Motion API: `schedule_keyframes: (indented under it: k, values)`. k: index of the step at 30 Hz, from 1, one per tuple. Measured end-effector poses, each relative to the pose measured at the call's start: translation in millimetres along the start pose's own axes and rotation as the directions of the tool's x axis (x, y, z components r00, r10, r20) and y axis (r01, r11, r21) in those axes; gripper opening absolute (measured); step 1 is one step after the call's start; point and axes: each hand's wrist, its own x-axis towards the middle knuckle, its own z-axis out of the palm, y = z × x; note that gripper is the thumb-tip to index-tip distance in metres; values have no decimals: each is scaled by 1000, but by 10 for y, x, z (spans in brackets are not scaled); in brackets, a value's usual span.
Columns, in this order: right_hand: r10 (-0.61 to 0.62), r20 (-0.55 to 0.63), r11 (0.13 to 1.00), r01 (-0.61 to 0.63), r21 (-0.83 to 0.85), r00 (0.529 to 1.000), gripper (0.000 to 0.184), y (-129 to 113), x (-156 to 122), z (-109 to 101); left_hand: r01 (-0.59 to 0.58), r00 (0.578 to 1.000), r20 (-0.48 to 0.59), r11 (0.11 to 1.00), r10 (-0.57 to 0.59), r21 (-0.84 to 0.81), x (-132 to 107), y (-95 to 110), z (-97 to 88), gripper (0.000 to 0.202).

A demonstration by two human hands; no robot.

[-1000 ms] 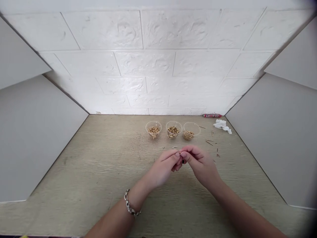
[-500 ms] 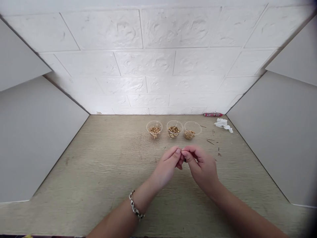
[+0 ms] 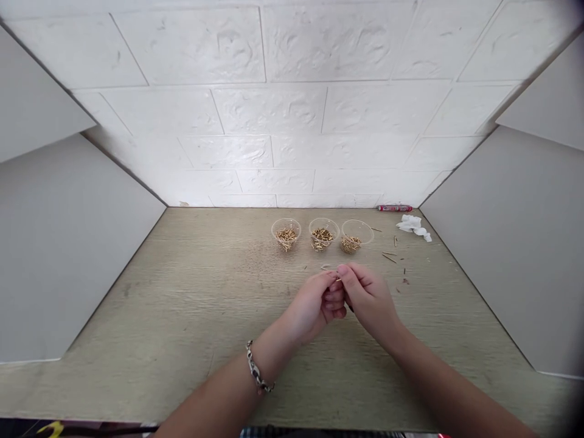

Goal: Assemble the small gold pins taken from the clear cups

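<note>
My left hand (image 3: 314, 309) and my right hand (image 3: 373, 304) meet in the middle of the table, fingertips close together. Between them a thin gold-coloured pin (image 3: 338, 280) shows, pinched by both; its ends are hidden by fingers. The left fingers are curled in, and a bracelet circles that wrist. A small dark bit (image 3: 350, 308) peeks out under the right hand; I cannot tell what it is. Just beyond the hands stand three clear plastic cups, a left one (image 3: 286, 243), a middle one (image 3: 323, 243) and a right one (image 3: 357, 242), each holding many small gold-coloured metal pins.
Several loose pins (image 3: 389, 258) lie right of the cups. A crumpled white tissue (image 3: 413, 227) and a red pen (image 3: 395, 208) are at the back right. Fine dark specks dot the wooden table (image 3: 150, 316) left of the cups. A white brick-patterned wall and grey side panels enclose it.
The right thumb has shifted over the left fingertips, and the left fingers show more curled beneath. The view has tilted slightly, so the table's front edge shows more.
</note>
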Motion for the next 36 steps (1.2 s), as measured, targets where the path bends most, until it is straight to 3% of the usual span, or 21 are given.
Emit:
schedule_keyframes:
  k: [3,7,13,16,18,20,23,26,28,31,36]
  values:
    - [54,8,995,-55,81,998,40,-1,5,-9,6,998,57,998,-3,-59,4,-19,0,36]
    - [26,38,991,-31,129,999,41,16,18,-71,3,993,120,997,5,-74,11,-23,-20,35]
    - [37,36,997,-40,69,999,38,-17,-7,-83,-19,989,143,996,31,-86,28,-62,-7,37]
    - [1,55,1000,-2,24,999,36,-49,-9,-99,-82,991,103,995,88,-63,26,-90,16,35]
    - [-88,62,994,91,-54,994,34,-62,1,-121,-174,985,34,984,172,46,22,-94,21,32]
    - [-191,51,965,197,-170,980,32,-68,12,-141,-261,961,-14,927,275,271,15,-83,13,32]
    - [-303,24,908,296,-296,953,32,-65,12,-148,-325,916,7,730,401,601,-4,-50,-12,32]
    - [-370,11,869,350,-350,929,33,-55,-12,-130,-351,881,54,573,470,741,-31,-28,-24,32]
    - [-397,6,854,372,-363,918,32,-45,-32,-117,-348,877,64,536,477,769,-47,-23,-18,32]
    - [-426,-11,846,394,-359,905,31,-25,-50,-104,-328,893,46,577,448,748,-55,-30,-1,32]
    - [-430,-24,853,397,-339,903,30,18,-48,-94,-318,932,44,751,361,579,-8,-73,-2,29]
